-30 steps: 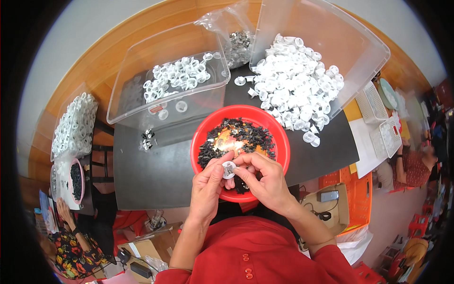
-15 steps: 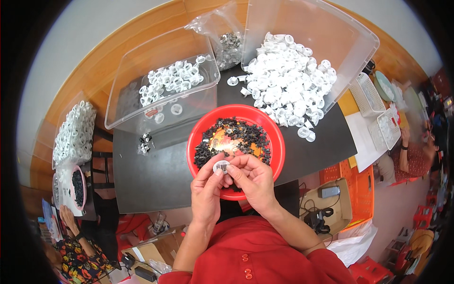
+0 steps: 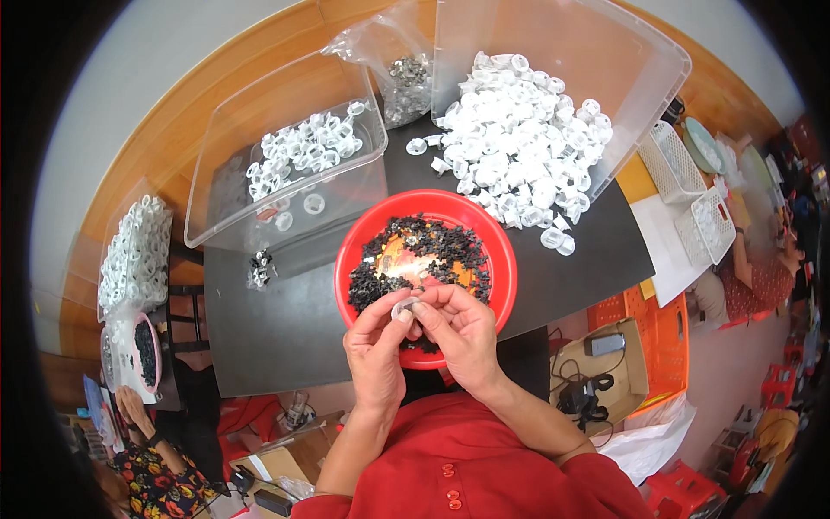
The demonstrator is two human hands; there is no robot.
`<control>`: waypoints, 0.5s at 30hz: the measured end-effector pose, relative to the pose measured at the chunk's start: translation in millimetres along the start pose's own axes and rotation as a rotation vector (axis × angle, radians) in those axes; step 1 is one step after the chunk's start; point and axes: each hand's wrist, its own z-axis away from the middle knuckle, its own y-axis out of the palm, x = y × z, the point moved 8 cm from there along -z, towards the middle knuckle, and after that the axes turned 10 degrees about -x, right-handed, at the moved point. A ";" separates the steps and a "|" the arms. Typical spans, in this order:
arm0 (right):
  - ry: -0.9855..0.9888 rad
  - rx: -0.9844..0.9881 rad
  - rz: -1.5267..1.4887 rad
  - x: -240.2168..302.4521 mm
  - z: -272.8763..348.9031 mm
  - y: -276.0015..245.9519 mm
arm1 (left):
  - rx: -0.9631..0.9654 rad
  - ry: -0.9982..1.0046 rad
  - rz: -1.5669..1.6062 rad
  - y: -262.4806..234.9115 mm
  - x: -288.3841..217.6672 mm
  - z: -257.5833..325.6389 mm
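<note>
Basin (image 3: 504,278) holds black bits (image 3: 458,246), bin (image 3: 350,183) white rings (image 3: 320,145); left hand (image 3: 376,350) and right hand (image 3: 462,336), grip narrow, pinch a cap (image 3: 401,308); wood wall (image 3: 177,147) backs the bench (image 3: 268,337)

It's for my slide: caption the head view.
Left hand and right hand holding a white part over a red basin.

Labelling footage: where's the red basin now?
Head view, centre: the red basin lies partly under the left hand and right hand, nearer than the white plastic parts.

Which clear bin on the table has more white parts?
The right clear bin: its white plastic parts far outnumber those in the left clear bin.
</note>
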 end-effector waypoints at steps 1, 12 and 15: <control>-0.003 -0.002 0.015 -0.2 -1.0 -1.2 | 0.004 -0.002 -0.001 1.6 0.6 -0.6; -0.068 -0.038 0.044 4.0 -3.3 -4.5 | 0.001 -0.108 0.088 13.1 2.6 -0.4; -0.132 -0.037 0.104 7.7 -0.8 -3.6 | -0.035 -0.137 0.089 4.2 9.0 -1.6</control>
